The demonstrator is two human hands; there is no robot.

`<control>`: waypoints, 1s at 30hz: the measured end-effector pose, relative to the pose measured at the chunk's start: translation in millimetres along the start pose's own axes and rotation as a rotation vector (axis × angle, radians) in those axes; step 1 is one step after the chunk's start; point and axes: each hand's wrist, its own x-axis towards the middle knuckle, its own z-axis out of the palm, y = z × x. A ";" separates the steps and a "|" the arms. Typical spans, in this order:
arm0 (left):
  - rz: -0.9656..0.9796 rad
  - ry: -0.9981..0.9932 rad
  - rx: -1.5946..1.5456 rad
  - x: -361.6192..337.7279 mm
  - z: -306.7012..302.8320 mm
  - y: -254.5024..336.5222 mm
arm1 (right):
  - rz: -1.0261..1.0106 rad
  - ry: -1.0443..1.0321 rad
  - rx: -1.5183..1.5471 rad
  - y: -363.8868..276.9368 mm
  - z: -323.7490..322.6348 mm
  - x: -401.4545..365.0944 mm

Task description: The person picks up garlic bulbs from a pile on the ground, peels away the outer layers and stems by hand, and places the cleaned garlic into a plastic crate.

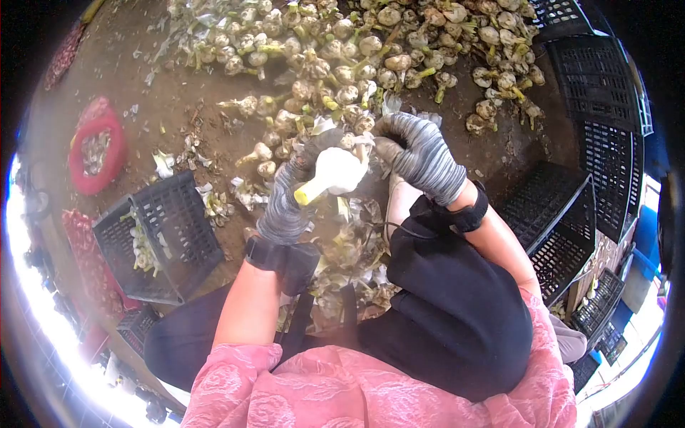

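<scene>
A white garlic bulb (338, 171) with a short yellow-green cut stem is held in my left hand (289, 192), which wears a grey glove and curls round it from behind. My right hand (421, 153), also gloved, is just to the right with its fingers bent and pressed together near a loose strip of skin at the bulb's edge. Whether those fingers grip the strip is hard to make out. Beyond both hands lies a large heap of unpeeled bulbs (303, 89). Peeled skins (346, 250) lie on the ground below the hands, between my legs.
At the left, a black crate (182, 235) holds some garlic, near a pink-rimmed container (80, 171) and red net bags (78, 250). Black crates (546, 207) stand at the right, with more stacked behind (596, 78). Scraps of skin dot the brown ground.
</scene>
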 end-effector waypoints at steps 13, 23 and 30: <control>0.017 0.138 0.098 4.3 5.7 -8.0 | 0.110 -0.156 0.404 -15.5 4.4 3.2; -0.094 0.337 -0.360 4.4 29.7 -0.4 | -0.233 0.006 0.137 -32.6 13.8 9.0; -0.085 0.619 -0.550 7.9 14.1 4.3 | -0.423 -0.174 -0.110 -32.5 27.3 10.5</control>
